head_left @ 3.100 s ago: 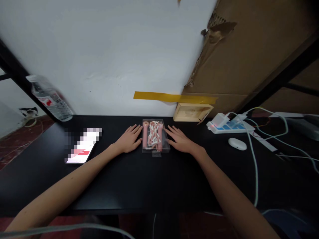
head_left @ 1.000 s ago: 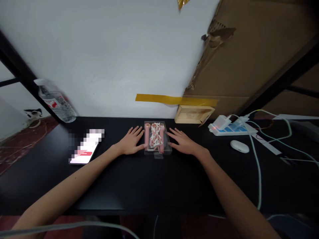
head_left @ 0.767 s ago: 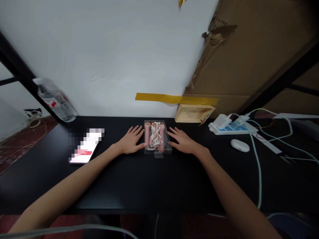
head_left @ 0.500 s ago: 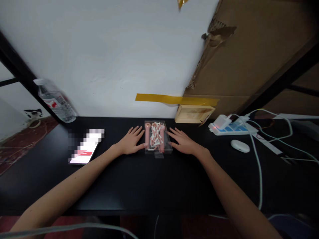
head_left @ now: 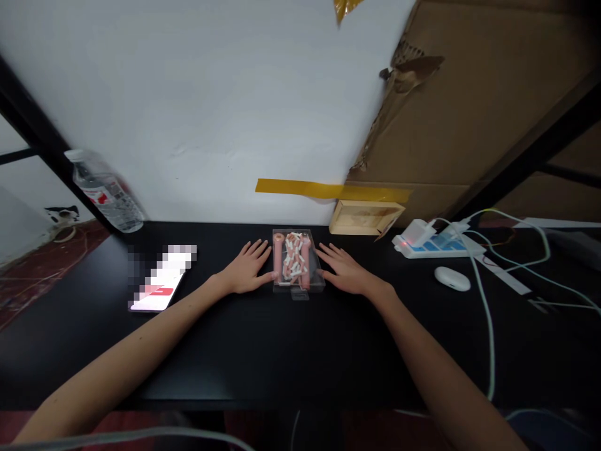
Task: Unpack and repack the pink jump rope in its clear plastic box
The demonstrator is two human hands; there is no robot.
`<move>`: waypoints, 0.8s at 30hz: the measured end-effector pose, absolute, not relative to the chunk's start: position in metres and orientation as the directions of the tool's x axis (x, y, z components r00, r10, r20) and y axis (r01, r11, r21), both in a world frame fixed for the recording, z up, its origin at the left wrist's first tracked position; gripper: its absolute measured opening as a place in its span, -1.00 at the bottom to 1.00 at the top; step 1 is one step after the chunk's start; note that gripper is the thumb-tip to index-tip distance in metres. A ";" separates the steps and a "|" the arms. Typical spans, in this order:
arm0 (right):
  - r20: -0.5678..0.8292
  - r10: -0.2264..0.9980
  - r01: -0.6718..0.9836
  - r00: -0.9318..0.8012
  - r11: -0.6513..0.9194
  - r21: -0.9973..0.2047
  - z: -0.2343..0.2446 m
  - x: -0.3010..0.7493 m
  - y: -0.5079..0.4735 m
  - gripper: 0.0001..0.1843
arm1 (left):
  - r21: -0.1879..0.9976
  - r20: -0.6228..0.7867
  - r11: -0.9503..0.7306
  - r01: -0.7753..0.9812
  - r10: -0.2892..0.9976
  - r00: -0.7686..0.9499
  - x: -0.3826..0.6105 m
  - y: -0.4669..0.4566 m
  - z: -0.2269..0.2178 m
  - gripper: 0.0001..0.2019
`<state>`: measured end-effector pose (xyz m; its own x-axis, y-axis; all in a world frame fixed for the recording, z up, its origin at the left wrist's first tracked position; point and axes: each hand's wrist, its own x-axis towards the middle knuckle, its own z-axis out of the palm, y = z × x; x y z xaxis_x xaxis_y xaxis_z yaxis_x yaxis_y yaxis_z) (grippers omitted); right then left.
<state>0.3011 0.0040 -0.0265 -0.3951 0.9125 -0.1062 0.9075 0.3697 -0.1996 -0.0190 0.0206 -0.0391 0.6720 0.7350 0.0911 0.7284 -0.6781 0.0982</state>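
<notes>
Centrally, a clear rectangular plastic box (head_left: 297, 268) of pink cylinders (head_left: 278, 262) and white pieces (head_left: 292, 257) lies on the black surface (head_left: 282, 351) between the left hand (head_left: 246, 270) and right hand (head_left: 344, 269), each flat, fingers spread, grasping nothing; box appears shut, unlifted, contents inside.

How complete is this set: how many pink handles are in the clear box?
2. In the clear box, one pink handle lies along the left wall, one along the right.

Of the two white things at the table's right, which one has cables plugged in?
The long power strip, the one with a red light; the small oval case has none.
</notes>
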 end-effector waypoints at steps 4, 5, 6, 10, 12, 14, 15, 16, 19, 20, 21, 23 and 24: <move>-0.102 0.910 0.903 -0.403 0.377 -0.204 -0.028 0.302 0.005 -0.24 | 0.086 0.084 -0.682 0.726 0.731 0.677 -0.021 0.021 -0.037 -0.12; -0.100 0.909 0.902 -0.405 0.379 -0.209 -0.028 0.303 0.006 -0.25 | 0.088 0.089 -0.684 0.724 0.729 0.679 -0.022 0.021 -0.037 -0.14; -0.095 0.909 0.900 -0.407 0.380 -0.213 -0.029 0.304 0.006 -0.25 | 0.093 0.093 -0.688 0.720 0.726 0.681 -0.024 0.022 -0.037 -0.17; -0.081 0.907 0.894 -0.414 0.388 -0.226 -0.034 0.307 0.009 -0.27 | 0.115 0.101 -0.702 0.703 0.712 0.695 -0.030 0.026 -0.037 -0.20; -0.068 0.906 0.892 -0.417 0.393 -0.224 -0.037 0.308 0.010 -0.28 | 0.117 0.109 -0.707 0.697 0.707 0.699 -0.031 0.027 -0.038 -0.18; -0.050 0.909 0.892 -0.413 0.393 -0.224 -0.040 0.309 0.011 -0.28 | 0.120 0.122 -0.707 0.696 0.707 0.697 -0.032 0.028 -0.039 -0.18; -0.042 0.912 0.893 -0.408 0.389 -0.226 -0.040 0.309 0.011 -0.29 | 0.124 0.126 -0.706 0.697 0.708 0.695 -0.031 0.028 -0.039 -0.19; -0.040 0.915 0.895 -0.403 0.384 -0.228 -0.041 0.309 0.012 -0.28 | 0.127 0.128 -0.705 0.698 0.709 0.693 -0.031 0.028 -0.040 -0.19; -0.054 0.920 0.902 -0.389 0.369 -0.223 -0.039 0.307 0.011 -0.27 | 0.146 0.121 -0.702 0.697 0.712 0.691 -0.030 0.028 -0.039 -0.20; -0.063 0.921 0.906 -0.384 0.363 -0.216 -0.038 0.307 0.010 -0.26 | 0.162 0.112 -0.695 0.701 0.718 0.686 -0.030 0.028 -0.039 -0.23; -0.072 0.923 0.911 -0.379 0.357 -0.207 -0.036 0.306 0.009 -0.25 | 0.186 0.097 -0.681 0.708 0.730 0.676 -0.029 0.028 -0.039 -0.26; -0.086 0.925 0.918 -0.370 0.350 -0.188 -0.034 0.303 0.007 -0.23 | 0.247 0.054 -0.633 0.734 0.765 0.641 -0.026 0.028 -0.038 -0.31; -0.090 0.925 0.920 -0.368 0.348 -0.183 -0.033 0.302 0.006 -0.21 | 0.273 0.031 -0.607 0.746 0.781 0.624 -0.025 0.029 -0.037 -0.32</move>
